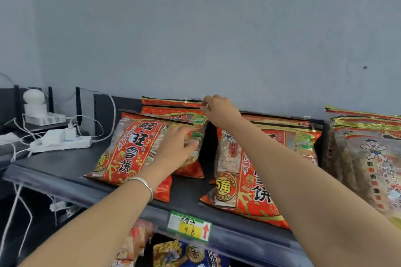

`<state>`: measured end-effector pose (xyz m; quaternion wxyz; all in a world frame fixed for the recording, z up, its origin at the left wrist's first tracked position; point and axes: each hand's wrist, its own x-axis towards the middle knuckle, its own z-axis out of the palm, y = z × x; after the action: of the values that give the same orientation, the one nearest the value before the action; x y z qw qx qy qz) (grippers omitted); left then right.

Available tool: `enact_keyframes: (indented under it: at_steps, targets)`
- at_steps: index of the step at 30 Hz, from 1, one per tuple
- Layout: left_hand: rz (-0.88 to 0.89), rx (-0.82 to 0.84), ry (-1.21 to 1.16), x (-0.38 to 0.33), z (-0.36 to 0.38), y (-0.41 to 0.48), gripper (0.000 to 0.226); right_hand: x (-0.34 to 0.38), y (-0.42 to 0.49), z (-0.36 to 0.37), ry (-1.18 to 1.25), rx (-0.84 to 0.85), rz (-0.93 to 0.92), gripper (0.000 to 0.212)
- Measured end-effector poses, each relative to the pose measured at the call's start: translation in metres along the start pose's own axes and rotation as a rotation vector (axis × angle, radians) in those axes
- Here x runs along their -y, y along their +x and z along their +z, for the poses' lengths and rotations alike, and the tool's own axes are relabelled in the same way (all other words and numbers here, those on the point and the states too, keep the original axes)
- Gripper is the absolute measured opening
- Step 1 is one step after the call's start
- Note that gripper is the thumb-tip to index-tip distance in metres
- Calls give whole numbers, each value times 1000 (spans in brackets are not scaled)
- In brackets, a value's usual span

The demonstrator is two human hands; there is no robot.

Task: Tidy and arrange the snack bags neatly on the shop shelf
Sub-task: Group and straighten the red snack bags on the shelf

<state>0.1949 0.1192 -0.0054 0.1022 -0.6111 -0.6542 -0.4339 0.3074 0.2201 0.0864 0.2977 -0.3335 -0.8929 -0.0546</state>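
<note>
Several red snack bags lean on the dark top shelf (65, 171). My left hand (176, 147) lies with spread fingers on the front left bag (132, 149). Behind it stands a second red bag (171, 108), and my right hand (219, 110) pinches its top right corner. A right pair of red bags (264, 171) leans beside a dark gap between the two stacks. Further right stands a clear bag (368, 158) with a cartoon figure.
A white power strip (63, 144) with plugs, cables and a router sits on the shelf's left end. A green and yellow price tag (188, 226) hangs on the shelf's front rail. More snack packs (184, 253) show on the shelf below. A grey wall backs the shelf.
</note>
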Motion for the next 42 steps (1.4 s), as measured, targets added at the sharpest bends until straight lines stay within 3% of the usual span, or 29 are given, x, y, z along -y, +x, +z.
enact_keyframes:
  at_steps: [4, 7, 13, 17, 21, 26, 32, 37, 42]
  targets:
    - [-61, -97, 49, 44, -39, 6, 38, 40, 23, 28, 14, 64, -81, 30]
    - [-98, -145, 175, 86, -61, 12, 48, 67, 42, 49, 14, 122, -48, 34]
    - [-353, 12, 166, 170, -76, 23, 86, 105, 70, 92, -103, 255, 94, 53]
    - [-293, 40, 33, 189, -64, 22, 92, 110, 82, 112, -139, 176, 263, 37]
    - [-236, 54, -16, 192, -51, 16, 95, 104, 94, 108, 38, 17, 403, 27]
    - [-202, 29, 55, 196, -45, 10, 104, 98, 100, 101, 27, 159, 391, 32]
    - [-207, 35, 116, 207, -37, 4, 99, 97, 111, 95, 166, 184, 427, 38]
    - [-224, 8, 56, 206, -44, 18, 87, 97, 104, 100, -308, 103, 344, 32]
    - [-149, -77, 76, 190, -61, 69, 68, 83, 106, 100, -293, 145, 260, 33]
